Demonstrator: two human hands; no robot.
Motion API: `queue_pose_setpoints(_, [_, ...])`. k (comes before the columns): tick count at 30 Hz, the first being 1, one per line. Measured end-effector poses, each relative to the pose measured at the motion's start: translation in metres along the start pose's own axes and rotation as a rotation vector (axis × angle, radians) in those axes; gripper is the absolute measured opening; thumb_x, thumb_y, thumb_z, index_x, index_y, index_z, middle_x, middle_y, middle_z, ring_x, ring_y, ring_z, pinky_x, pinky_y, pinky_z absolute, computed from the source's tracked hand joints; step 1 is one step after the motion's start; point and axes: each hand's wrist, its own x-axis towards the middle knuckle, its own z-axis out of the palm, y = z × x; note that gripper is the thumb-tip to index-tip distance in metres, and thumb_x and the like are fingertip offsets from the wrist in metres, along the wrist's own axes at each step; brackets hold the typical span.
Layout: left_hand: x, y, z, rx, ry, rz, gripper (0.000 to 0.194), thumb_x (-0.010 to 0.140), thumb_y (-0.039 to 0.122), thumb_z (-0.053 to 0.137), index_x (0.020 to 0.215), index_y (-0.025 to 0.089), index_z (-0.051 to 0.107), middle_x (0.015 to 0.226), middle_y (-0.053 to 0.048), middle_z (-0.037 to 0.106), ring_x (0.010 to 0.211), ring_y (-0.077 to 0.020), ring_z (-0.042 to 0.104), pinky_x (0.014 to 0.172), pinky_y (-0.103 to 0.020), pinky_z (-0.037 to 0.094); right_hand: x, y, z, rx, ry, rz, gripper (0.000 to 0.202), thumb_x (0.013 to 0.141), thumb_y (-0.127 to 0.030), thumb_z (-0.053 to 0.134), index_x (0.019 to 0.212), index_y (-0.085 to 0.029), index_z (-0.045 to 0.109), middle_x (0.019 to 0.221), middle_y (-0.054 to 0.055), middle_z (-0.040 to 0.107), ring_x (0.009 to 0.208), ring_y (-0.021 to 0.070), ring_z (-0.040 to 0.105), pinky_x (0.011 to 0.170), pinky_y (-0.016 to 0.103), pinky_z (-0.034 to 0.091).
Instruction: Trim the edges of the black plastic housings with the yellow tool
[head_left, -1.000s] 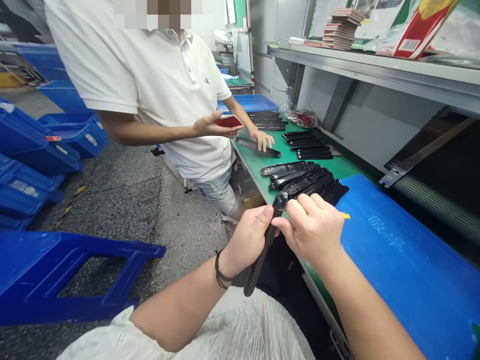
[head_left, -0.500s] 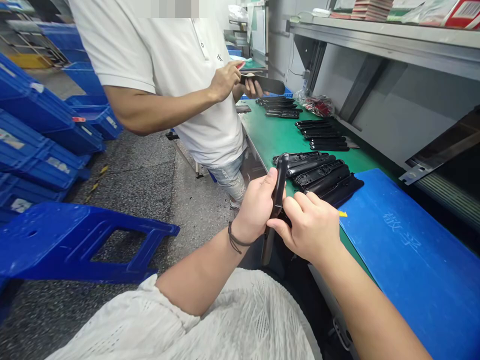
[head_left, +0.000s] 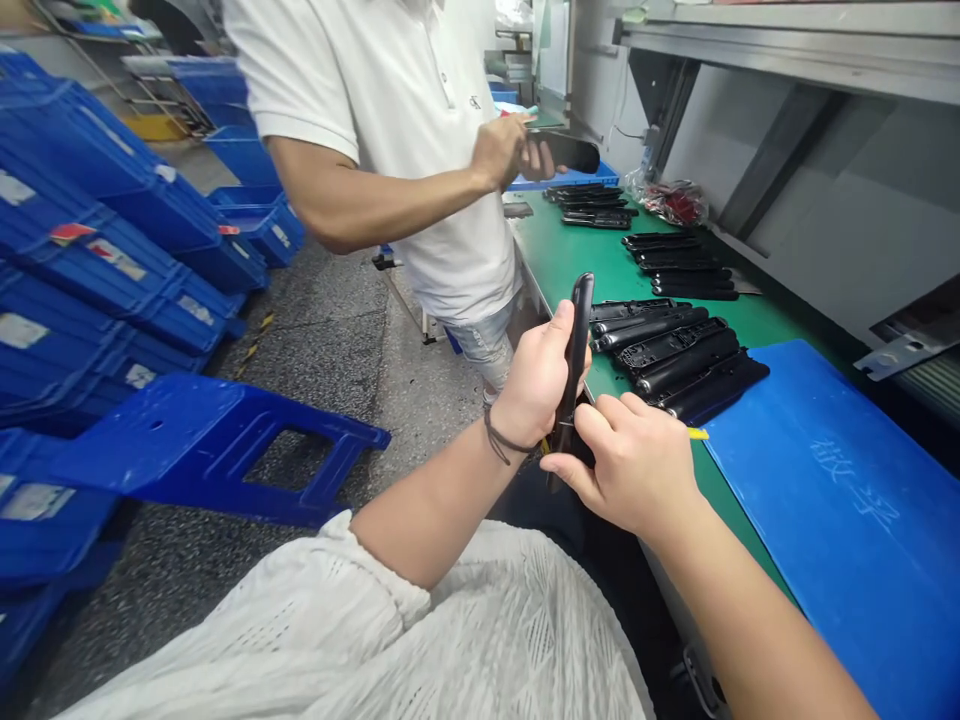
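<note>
Between 2 hands (head_left: 585,420), 1 black casing (head_left: 576,340)

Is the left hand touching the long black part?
Touching. Head view: left hand wraps the black part, thumb pressed on its edge.

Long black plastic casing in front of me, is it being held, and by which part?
Yes. The left hand grips the long black plastic casing around its middle, holding it upright, while the right hand pinches its lower end.
</note>
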Motion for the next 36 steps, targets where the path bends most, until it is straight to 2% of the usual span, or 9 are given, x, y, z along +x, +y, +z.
queue_pose_setpoints(6, [0.017,0.014,-0.007,-0.052,0.045,0.059,0.057,0.1,0.066,0.055,0.069,0.019,0.046,0.049,0.008,0.033,0.036,-0.0047,0.026,0.035,-0.019,0.017,-0.001,-0.01,0.004,0.024,-0.068,-0.044,0.061,0.098,-0.078,0.047,0.079,-0.021,0.056,0.073,0.002,0.055,0.068,0.0188,0.043,0.061,0.034,0.019])
queue_pose_setpoints(10, [0.026,0.016,-0.016,-0.089,0.084,0.027,0.055,0.106,0.062,0.044,0.072,0.018,0.047,0.048,0.008,0.034,0.034,-0.0043,0.024,0.034,-0.017,0.016,-0.001,-0.014,0.011,-0.014,-0.07,-0.069,0.055,0.101,-0.069,0.053,0.077,-0.021,0.055,0.072,0.002,0.055,0.067,0.0184,0.043,0.061,0.034,0.018])
queue_pose_setpoints(21, [0.051,0.021,-0.042,-0.257,0.293,0.031,0.055,0.107,0.06,0.042,0.071,0.019,0.044,0.05,0.008,0.032,0.033,-0.0047,0.022,0.033,-0.019,0.014,-0.006,-0.011,0.027,-0.022,0.223,-0.092,0.048,0.105,-0.033,0.06,0.061,-0.02,0.045,0.056,-0.002,0.044,0.059,0.0145,0.036,0.059,0.033,0.02])
queue_pose_setpoints(24, [0.053,0.026,-0.051,-0.282,0.315,0.047,0.055,0.107,0.061,0.043,0.071,0.019,0.042,0.051,0.008,0.032,0.033,-0.0043,0.022,0.034,-0.019,0.012,-0.004,-0.005,0.027,-0.076,-0.048,0.161,0.004,0.097,-0.019,0.065,0.094,-0.021,0.065,0.072,-0.001,0.062,0.063,0.0148,0.052,0.057,0.032,0.023])
queue_pose_setpoints(26, [0.053,0.027,-0.056,-0.288,0.314,0.033,0.055,0.107,0.06,0.041,0.07,0.02,0.041,0.05,0.009,0.029,0.033,-0.0045,0.021,0.034,-0.019,0.012,-0.002,-0.002,0.027,-0.118,-0.328,0.323,0.048,0.091,-0.018,0.07,0.137,-0.018,0.056,0.091,0.004,0.069,0.072,0.0189,0.063,0.055,0.031,0.025])
queue_pose_setpoints(28, [0.053,0.026,-0.061,-0.296,0.311,0.005,0.054,0.108,0.059,0.04,0.07,0.02,0.04,0.049,0.01,0.026,0.033,-0.0049,0.02,0.034,-0.02,0.011,0.0,0.002,0.025,-0.101,-0.499,0.383,0.066,0.093,-0.019,0.068,0.153,-0.014,0.041,0.101,0.009,0.07,0.079,0.0225,0.068,0.057,0.03,0.029])
queue_pose_setpoints(30, [0.052,0.024,-0.065,-0.3,0.317,-0.022,0.054,0.108,0.058,0.04,0.07,0.02,0.04,0.049,0.01,0.026,0.033,-0.0049,0.02,0.033,-0.019,0.011,0.003,0.008,0.019,-0.043,-0.548,0.388,0.056,0.095,-0.009,0.054,0.15,-0.016,0.045,0.107,0.01,0.068,0.082,0.0212,0.069,0.06,0.029,0.034])
queue_pose_setpoints(33, [0.052,0.021,-0.07,-0.29,0.338,-0.047,0.053,0.109,0.057,0.038,0.072,0.02,0.042,0.049,0.01,0.028,0.033,-0.0049,0.021,0.033,-0.018,0.012,0.004,0.02,0.006,0.028,-0.553,0.354,0.071,0.085,0.006,0.042,0.149,-0.025,0.05,0.103,0.006,0.066,0.07,0.0153,0.065,0.059,0.026,0.034])
queue_pose_setpoints(36, [0.052,0.016,-0.074,-0.302,0.345,-0.063,0.053,0.108,0.058,0.039,0.071,0.02,0.042,0.05,0.01,0.027,0.033,-0.0054,0.022,0.032,-0.018,0.013,0.004,0.022,-0.002,0.119,-0.327,0.349,0.082,0.088,0.002,0.041,0.162,-0.034,0.034,0.098,0.005,0.065,0.066,0.0157,0.062,0.057,0.026,0.038])
